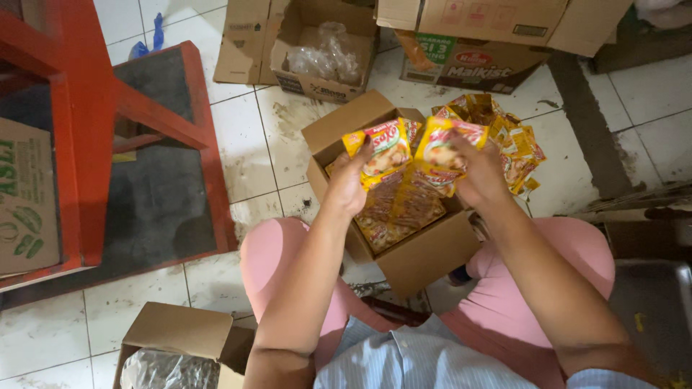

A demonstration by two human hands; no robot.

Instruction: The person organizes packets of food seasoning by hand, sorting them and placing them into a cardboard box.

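Although my fingers covered much of them, I held a strip of yellow sachets (414, 148) above the open carton (422, 256) between my knees. My left hand (349, 184) pinched one sachet, thumb on its face; my right hand (479, 173) gripped the next, fingers curled around it. How the packets joined beneath my palms I could not make out. More sachets lay stacked inside the carton, half hidden under my hands, and a loose heap (515, 140) spilled over the carton's far right edge. Beyond the carton stood a second box holding crumpled clear plastic (328, 54), with larger cardboard boxes (476, 43) to its right, cut off by the frame's top. Left of the carton stood a red wooden frame (86, 108). On the near-left side, another box with a plastic bag (169, 367) was cut off below.
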